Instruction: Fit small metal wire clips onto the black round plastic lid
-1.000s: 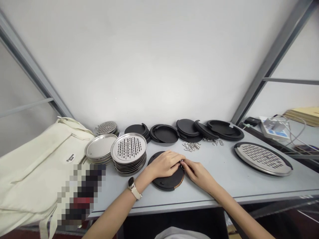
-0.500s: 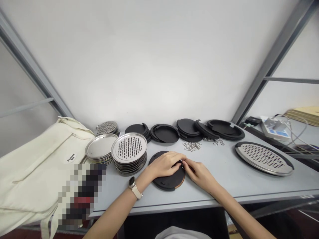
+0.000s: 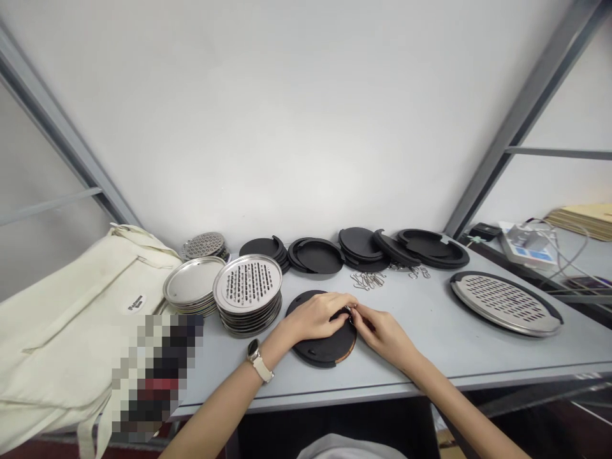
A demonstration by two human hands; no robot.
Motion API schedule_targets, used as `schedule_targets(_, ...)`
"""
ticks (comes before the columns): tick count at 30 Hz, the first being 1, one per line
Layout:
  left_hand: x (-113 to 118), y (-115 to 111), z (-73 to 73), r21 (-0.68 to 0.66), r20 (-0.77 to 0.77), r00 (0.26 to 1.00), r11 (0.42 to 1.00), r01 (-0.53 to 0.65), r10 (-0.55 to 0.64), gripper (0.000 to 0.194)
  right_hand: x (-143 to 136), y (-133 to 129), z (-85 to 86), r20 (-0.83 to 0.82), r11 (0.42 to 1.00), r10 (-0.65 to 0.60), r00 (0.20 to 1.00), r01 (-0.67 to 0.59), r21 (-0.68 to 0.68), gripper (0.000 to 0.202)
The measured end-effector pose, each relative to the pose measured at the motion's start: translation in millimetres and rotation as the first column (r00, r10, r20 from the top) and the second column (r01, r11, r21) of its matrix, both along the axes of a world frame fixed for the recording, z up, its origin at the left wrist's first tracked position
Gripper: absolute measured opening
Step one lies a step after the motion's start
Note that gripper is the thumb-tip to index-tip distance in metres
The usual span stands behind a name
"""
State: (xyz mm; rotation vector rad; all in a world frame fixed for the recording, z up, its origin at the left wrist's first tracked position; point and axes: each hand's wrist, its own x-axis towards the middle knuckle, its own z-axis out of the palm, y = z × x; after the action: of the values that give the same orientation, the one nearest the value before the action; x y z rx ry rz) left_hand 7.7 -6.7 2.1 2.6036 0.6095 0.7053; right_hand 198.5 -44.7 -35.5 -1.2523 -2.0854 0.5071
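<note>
A round black disc with a brownish strip on its lower right edge lies on the grey table near the front. My left hand rests on top of it, thumb and fingers closed round its upper right part. At the disc's right edge, my right hand pinches a small metallic piece, mostly hidden by the fingertips, which meet those of my left hand. Behind the disc lies a pile of small metal hooks. A stack of perforated metal discs stands to the left of my left hand.
Plain metal discs and a cream bag are at the left. Black round parts line the wall. On the right lies a perforated oval-looking plate in a black rim. Beyond it are a white-and-blue box and cables.
</note>
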Motion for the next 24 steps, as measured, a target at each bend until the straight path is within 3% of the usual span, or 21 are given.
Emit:
schedule_targets(12, 0.1, -0.4, 0.1, -0.019, 0.018, 1.000, 1.000, 0.002, -0.002, 0.035, 0.8, -0.7, -0.2, -0.022, 1.000, -0.020, 1.000, 0.020, -0.008, 0.026)
schedule_targets(17, -1.8, 1.1, -0.6, -0.029, -0.015, 1.000, 1.000, 0.012, -0.013, 0.038, 2.1, -0.8, 1.1, -0.066, 0.995, -0.078, 0.995, 0.081, 0.049, 0.029)
schedule_targets(24, 0.0, 0.6, -0.7, 0.097, -0.031, 0.999, 0.995, -0.038, 0.041, 0.033, 1.3, 0.4, 5.8, -0.094, 0.991, -0.114, 0.989, 0.120, 0.057, 0.030)
